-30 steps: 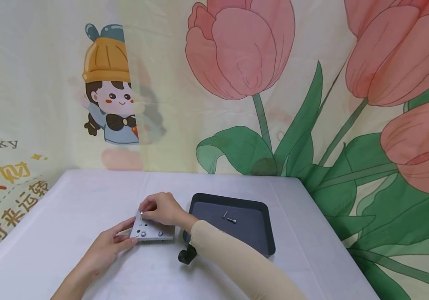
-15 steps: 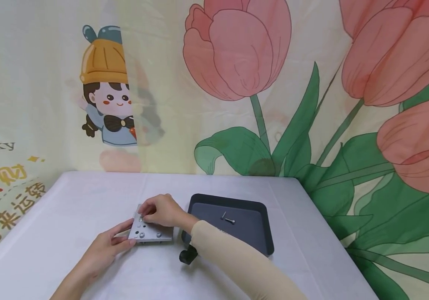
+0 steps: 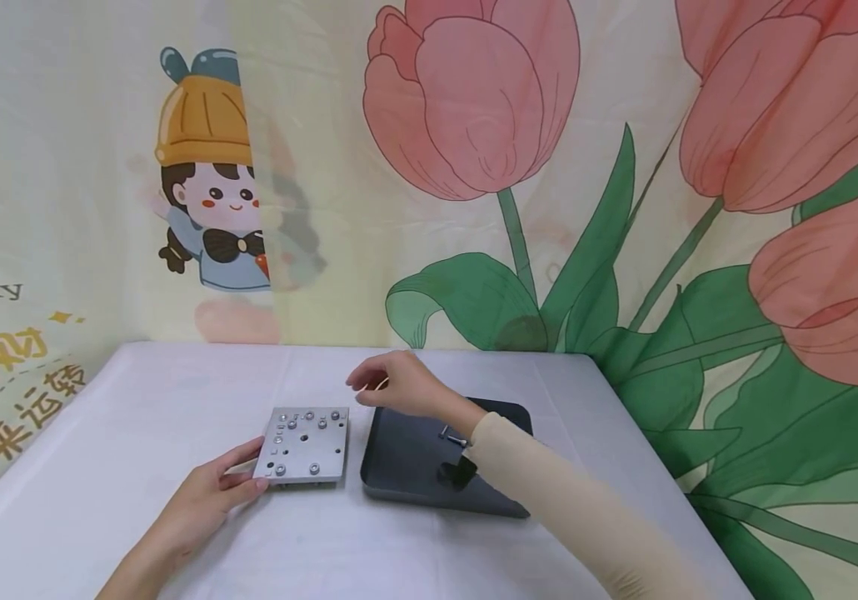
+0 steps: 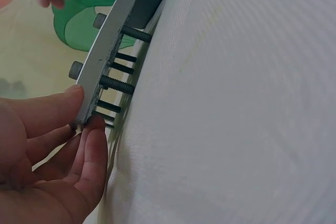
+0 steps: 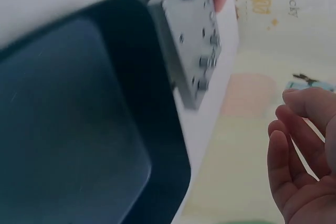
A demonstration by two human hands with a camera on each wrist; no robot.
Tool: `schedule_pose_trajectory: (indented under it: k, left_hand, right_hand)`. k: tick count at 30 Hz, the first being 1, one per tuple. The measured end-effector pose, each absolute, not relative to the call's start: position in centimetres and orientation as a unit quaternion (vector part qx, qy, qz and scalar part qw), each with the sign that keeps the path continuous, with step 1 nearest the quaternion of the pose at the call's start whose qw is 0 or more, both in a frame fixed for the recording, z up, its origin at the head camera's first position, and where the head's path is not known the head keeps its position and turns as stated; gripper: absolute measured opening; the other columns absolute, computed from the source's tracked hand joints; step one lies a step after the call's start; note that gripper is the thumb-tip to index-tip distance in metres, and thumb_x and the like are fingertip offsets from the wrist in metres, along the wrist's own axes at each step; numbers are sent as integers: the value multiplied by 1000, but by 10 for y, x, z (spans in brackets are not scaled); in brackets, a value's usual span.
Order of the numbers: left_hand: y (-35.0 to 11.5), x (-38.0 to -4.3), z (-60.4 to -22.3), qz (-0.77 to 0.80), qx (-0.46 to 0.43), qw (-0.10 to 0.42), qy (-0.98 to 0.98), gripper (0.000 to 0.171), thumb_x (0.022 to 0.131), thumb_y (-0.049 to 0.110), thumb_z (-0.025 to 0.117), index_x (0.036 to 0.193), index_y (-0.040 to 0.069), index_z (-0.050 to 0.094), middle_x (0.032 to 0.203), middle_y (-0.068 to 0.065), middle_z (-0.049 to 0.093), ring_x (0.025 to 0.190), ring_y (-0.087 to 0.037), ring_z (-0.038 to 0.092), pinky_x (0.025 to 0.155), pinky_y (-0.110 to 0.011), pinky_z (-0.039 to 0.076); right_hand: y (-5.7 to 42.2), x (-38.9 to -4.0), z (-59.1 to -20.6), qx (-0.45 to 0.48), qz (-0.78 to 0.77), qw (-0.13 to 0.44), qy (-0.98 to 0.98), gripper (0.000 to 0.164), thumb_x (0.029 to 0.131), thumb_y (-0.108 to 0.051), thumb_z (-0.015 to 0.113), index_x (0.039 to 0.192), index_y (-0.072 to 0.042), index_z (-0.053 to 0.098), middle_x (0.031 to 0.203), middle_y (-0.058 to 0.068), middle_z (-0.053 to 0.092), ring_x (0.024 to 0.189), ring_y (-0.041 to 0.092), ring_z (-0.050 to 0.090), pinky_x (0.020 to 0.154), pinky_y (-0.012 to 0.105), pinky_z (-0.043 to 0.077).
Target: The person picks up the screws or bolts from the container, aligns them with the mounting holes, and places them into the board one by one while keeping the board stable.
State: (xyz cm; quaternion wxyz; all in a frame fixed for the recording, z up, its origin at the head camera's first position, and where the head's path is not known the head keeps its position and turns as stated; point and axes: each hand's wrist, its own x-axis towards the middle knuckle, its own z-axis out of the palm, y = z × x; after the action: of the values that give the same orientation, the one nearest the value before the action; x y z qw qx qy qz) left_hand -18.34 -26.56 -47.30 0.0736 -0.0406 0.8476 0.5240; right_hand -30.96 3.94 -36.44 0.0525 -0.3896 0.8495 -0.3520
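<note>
A square metal plate [image 3: 324, 458] with holes and several socket-head screws lies on the white table. My left hand [image 3: 207, 492] pinches its near left corner, thumb over the top and fingers at the underside. Seen edge-on in the left wrist view, the plate [image 4: 109, 45] stands raised on threaded screw shanks [image 4: 116, 84] that stick out below it. My right hand [image 3: 402, 385] hovers over the far left corner of the dark tray, fingers loosely bent. In the right wrist view no object shows between the fingers of the right hand [image 5: 304, 145].
The dark rectangular tray [image 3: 440, 500] sits just right of the plate, partly covered by the right forearm. Inside it are loose screws [image 3: 457, 441]. A black wrist camera [image 3: 459, 473] hangs under the right wrist. Behind the table hangs a printed tulip cloth [image 3: 489, 108].
My right hand has left the screw at the plate's left side and moved right and up over the tray, uncovering the plate's top. The left hand has kept its grip on the corner.
</note>
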Motion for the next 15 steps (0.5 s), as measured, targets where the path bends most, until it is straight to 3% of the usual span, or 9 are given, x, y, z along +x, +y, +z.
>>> schedule_pose_trajectory:
  k: [10,15]
  left_hand:
    - [-268,-187,-475,517,-41,76,852,81,98,31,79,167,21,38,161,-18,50,132,-30,61,87,-39,54]
    - [-267,-186,-474,516,-44,80,852,81,98,33,79,167,22,38,159,-17,53,131,-29,61,85,-38,52]
  right_hand:
    - [126,-319,-369,-359,-296,44,884,22,97,-8,78,118,-8,79,109,6,79,95,12,73,85,27,59]
    - [155,-318,-382,-344,-257,43,902,23,96,-11,80,119,-7,79,108,3,79,94,11,72,85,28,59]
